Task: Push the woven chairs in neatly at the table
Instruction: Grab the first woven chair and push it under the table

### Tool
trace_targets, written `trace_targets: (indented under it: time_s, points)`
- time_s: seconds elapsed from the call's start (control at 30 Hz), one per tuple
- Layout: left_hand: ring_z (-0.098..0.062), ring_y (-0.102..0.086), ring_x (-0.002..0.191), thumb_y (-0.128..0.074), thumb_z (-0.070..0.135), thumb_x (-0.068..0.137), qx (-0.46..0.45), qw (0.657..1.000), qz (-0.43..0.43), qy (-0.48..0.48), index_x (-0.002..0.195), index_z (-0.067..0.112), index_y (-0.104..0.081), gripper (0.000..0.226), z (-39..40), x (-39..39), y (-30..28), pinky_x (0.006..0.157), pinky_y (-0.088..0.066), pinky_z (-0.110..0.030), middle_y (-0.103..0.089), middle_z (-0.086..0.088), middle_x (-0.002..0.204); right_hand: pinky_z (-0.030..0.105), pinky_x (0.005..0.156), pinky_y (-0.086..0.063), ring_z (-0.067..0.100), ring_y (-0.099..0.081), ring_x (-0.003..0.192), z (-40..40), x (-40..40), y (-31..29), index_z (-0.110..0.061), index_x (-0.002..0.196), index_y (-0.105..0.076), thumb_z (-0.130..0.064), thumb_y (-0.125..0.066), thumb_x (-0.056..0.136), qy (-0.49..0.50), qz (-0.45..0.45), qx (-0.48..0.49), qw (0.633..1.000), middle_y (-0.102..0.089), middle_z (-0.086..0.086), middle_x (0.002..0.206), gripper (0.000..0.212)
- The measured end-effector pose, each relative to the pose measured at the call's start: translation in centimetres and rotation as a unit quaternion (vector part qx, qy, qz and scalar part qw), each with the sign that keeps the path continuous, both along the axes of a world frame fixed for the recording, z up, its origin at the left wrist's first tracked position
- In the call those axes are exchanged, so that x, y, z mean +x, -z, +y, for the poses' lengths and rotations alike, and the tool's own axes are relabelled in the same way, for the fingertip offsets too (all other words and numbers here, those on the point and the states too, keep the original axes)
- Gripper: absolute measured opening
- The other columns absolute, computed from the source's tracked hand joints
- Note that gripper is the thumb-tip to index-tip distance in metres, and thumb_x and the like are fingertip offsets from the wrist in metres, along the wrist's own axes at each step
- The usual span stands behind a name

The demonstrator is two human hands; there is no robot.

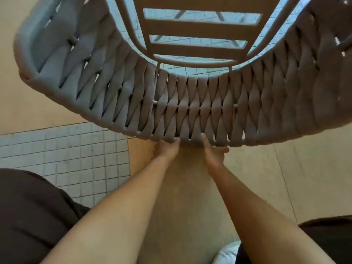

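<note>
A grey woven chair point(190, 103) fills the upper half of the head view, its curved rope backrest facing me and its slatted seat point(196, 31) beyond. My left hand point(167, 149) grips the top rim of the backrest just left of centre, thumb on the weave. My right hand point(215, 151) holds the same rim just right of centre, fingers curled under it. Both arms reach straight forward. The table is not in view.
Beige floor slabs point(257, 178) lie under and right of me. A patch of small white tiles point(66, 159) sits at the left, and more tiles show through the seat slats. Dark clothing shows at the lower corners.
</note>
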State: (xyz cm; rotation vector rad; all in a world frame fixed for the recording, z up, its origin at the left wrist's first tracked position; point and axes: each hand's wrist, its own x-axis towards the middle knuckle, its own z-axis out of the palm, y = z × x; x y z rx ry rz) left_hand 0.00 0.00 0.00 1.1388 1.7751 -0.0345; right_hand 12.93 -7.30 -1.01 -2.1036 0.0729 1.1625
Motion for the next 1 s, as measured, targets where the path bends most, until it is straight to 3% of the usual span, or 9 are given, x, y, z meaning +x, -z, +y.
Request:
trace_targets:
  time_s: [0.1, 0.17, 0.27, 0.33, 0.4, 0.53, 0.63, 0.83, 1.0]
  points:
    - [-0.032, -0.042, 0.139, -0.065, 0.042, 0.094, -0.033, 0.983, -0.094, -0.155, 0.153, 0.014, -0.039, 0.07, 1.4, 0.6, 2.1, 0.115, -0.038, -0.044, -0.043, -0.011, 0.154, 0.049, 0.1, -0.052, 0.033, -0.056, 0.112, 1.7, 0.1, 1.6, -0.013, 0.15, -0.02, -0.067, -0.084, 0.065, 0.161, 0.089, 0.025, 0.983, -0.048, 0.015, 0.139, 0.119]
    - [-0.034, -0.049, 0.131, -0.066, 0.044, 0.093, -0.098, 0.957, -0.136, -0.237, 0.151, 0.015, -0.041, 0.069, 2.6, 0.6, 3.0, 0.11, -0.044, -0.05, -0.048, -0.013, 0.148, 0.051, 0.101, -0.052, 0.033, -0.056, 0.114, 3.0, 0.3, 2.5, -0.014, 0.15, -0.02, -0.06, -0.088, 0.065, 0.23, 0.13, 0.067, 0.962, -0.05, 0.014, 0.136, 0.118]
    - [-0.035, -0.05, 0.131, -0.075, 0.045, 0.087, -0.134, 0.898, -0.204, -0.367, 0.154, 0.018, -0.035, 0.082, 3.8, 0.3, 3.9, 0.109, -0.045, -0.052, -0.049, -0.013, 0.147, 0.049, 0.103, -0.048, 0.036, -0.054, 0.121, 4.0, 0.0, 3.9, -0.015, 0.15, -0.02, -0.06, -0.088, 0.065, 0.291, 0.107, 0.058, 0.949, -0.05, 0.015, 0.137, 0.117]
    - [-0.035, -0.05, 0.133, -0.084, 0.04, 0.08, -0.094, 0.876, -0.214, -0.422, 0.154, 0.016, -0.034, 0.092, 4.2, -0.1, 5.3, 0.111, -0.044, -0.052, -0.05, -0.014, 0.147, 0.043, 0.09, -0.049, 0.035, -0.055, 0.116, 4.6, -0.6, 4.3, -0.013, 0.148, -0.024, -0.065, -0.085, 0.065, 0.291, 0.075, 0.02, 0.954, -0.051, 0.015, 0.135, 0.115]
    - [-0.034, -0.049, 0.135, -0.089, 0.037, 0.075, -0.031, 0.876, -0.179, -0.447, 0.153, 0.011, -0.034, 0.099, 3.8, 0.0, 5.9, 0.115, -0.04, -0.048, -0.051, -0.015, 0.147, 0.04, 0.079, -0.044, 0.032, -0.055, 0.106, 5.0, -1.1, 4.3, -0.009, 0.145, -0.032, -0.069, -0.083, 0.066, 0.269, 0.044, -0.029, 0.962, -0.053, 0.014, 0.132, 0.112]
    - [-0.031, -0.052, 0.133, -0.092, 0.04, 0.069, 0.012, 0.87, -0.169, -0.464, 0.149, 0.011, -0.041, 0.099, 3.1, -0.1, 6.7, 0.115, -0.039, -0.044, -0.057, -0.011, 0.142, 0.043, 0.09, -0.05, 0.033, -0.058, 0.112, 5.3, -1.4, 4.6, -0.005, 0.144, -0.039, -0.074, -0.07, 0.077, 0.197, 0.01, -0.09, 0.976, -0.053, 0.015, 0.135, 0.101]
    - [-0.029, -0.051, 0.134, -0.092, 0.041, 0.069, 0.021, 0.88, -0.183, -0.438, 0.148, 0.013, -0.042, 0.098, 2.5, -0.9, 7.0, 0.116, -0.037, -0.041, -0.058, -0.008, 0.142, 0.037, 0.082, -0.047, 0.033, -0.058, 0.115, 5.1, -1.5, 4.4, -0.005, 0.145, -0.038, -0.066, -0.069, 0.083, 0.21, 0.026, -0.073, 0.975, -0.053, 0.016, 0.136, 0.092]
    - [-0.026, -0.057, 0.128, -0.091, 0.045, 0.07, 0.047, 0.894, -0.161, -0.416, 0.141, 0.012, -0.051, 0.088, 0.5, -1.4, 3.8, 0.103, -0.041, -0.031, -0.063, -0.006, 0.136, 0.047, 0.106, -0.048, 0.04, -0.056, 0.123, 3.8, -2.8, 1.9, -0.002, 0.142, -0.03, -0.038, -0.078, 0.088, 0.304, 0.073, 0.021, 0.95, -0.052, 0.021, 0.138, 0.081]
    - [-0.023, -0.066, 0.111, -0.083, 0.056, 0.074, 0.063, 0.917, -0.078, -0.385, 0.129, 0.011, -0.057, 0.075, -2.6, -2.0, -2.2, 0.094, -0.053, -0.034, -0.071, -0.003, 0.12, 0.05, 0.102, -0.051, 0.039, -0.061, 0.117, 1.6, -3.9, -3.5, -0.005, 0.135, -0.031, -0.034, -0.08, 0.087, 0.32, 0.058, 0.014, 0.945, -0.058, 0.022, 0.133, 0.075]
